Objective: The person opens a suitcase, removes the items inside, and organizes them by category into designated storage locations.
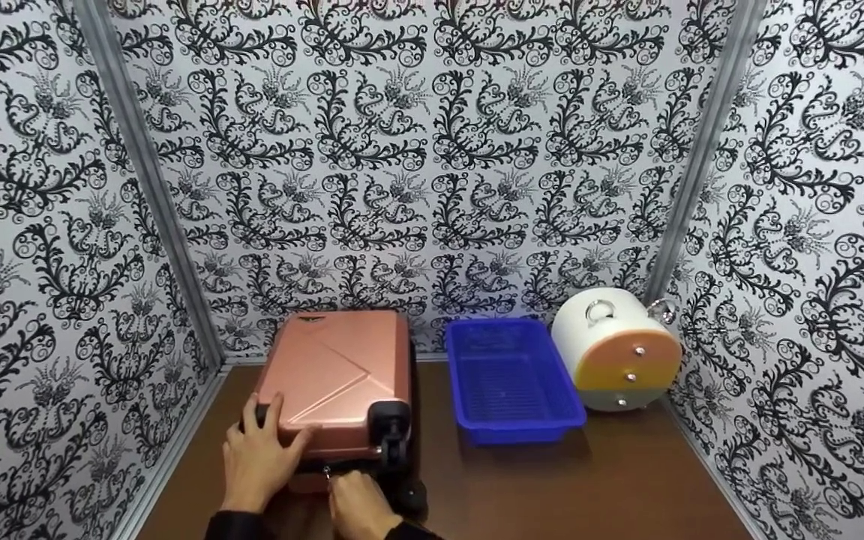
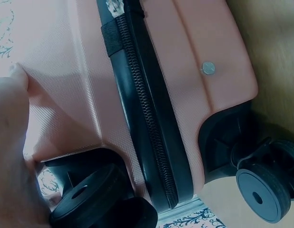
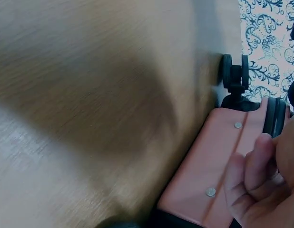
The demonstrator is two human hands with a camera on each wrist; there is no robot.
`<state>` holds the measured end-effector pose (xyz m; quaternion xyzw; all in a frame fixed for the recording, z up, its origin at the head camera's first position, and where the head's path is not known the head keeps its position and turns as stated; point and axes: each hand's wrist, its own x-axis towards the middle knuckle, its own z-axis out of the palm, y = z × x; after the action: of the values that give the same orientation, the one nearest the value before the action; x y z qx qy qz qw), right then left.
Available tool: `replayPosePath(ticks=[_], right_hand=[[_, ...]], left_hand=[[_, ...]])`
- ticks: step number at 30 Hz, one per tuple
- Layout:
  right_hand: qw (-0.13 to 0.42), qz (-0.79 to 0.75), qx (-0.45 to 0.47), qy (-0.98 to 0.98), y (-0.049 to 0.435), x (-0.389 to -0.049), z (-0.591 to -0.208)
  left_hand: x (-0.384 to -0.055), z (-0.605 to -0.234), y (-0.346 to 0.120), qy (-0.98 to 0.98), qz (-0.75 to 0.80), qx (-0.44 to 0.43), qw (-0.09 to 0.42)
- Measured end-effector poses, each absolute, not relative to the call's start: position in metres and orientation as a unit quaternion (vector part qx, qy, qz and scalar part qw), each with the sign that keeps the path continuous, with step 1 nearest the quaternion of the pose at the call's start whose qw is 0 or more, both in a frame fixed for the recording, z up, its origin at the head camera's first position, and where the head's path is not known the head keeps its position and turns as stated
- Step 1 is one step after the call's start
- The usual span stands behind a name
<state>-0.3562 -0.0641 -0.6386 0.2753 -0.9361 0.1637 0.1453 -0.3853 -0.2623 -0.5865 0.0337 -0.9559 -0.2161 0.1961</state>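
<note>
Left hand (image 1: 256,457) lies flat on the suitcase (image 1: 334,379); right hand (image 1: 357,506) pinches its zipper pull (image 1: 326,472), which could slip free if yanked

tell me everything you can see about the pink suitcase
The pink suitcase is a small hard-shell case with a fine textured surface and angular creases. It lies flat on the brown table, by the left wall, left of the blue basket. A black zipper runs round its side; it looks closed where visible. Black wheels sit at its near corners. The left hand rests on its top; the right hand is at the zipper edge, its grip unclear.
</note>
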Motion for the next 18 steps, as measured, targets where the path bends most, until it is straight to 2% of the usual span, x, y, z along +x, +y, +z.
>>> replayPosePath(ticks=[3, 6, 10, 13, 16, 18], right_hand=[[0.147, 0.171, 0.270, -0.936, -0.063, -0.355, -0.629], [0.171, 0.148, 0.299, -0.927, -0.056, -0.356, -0.608], [0.279, 0.101, 0.366, -0.882, -0.039, -0.366, -0.576], [0.336, 0.108, 0.358, -0.864, -0.022, -0.382, -0.560], [0.305, 0.141, 0.307, -0.890, -0.003, -0.398, -0.554], [0.249, 0.157, 0.275, -0.915, 0.010, -0.406, -0.556]], left_hand=[[-0.385, -0.588, -0.264, -0.956, -0.216, 0.033, 0.197], [-0.387, -0.590, -0.265, -0.955, -0.215, 0.031, 0.200], [-0.388, -0.592, -0.267, -0.956, -0.216, 0.031, 0.196], [-0.388, -0.592, -0.269, -0.957, -0.218, 0.033, 0.189], [-0.389, -0.592, -0.268, -0.958, -0.221, 0.035, 0.181], [-0.389, -0.593, -0.266, -0.958, -0.225, 0.035, 0.176]])
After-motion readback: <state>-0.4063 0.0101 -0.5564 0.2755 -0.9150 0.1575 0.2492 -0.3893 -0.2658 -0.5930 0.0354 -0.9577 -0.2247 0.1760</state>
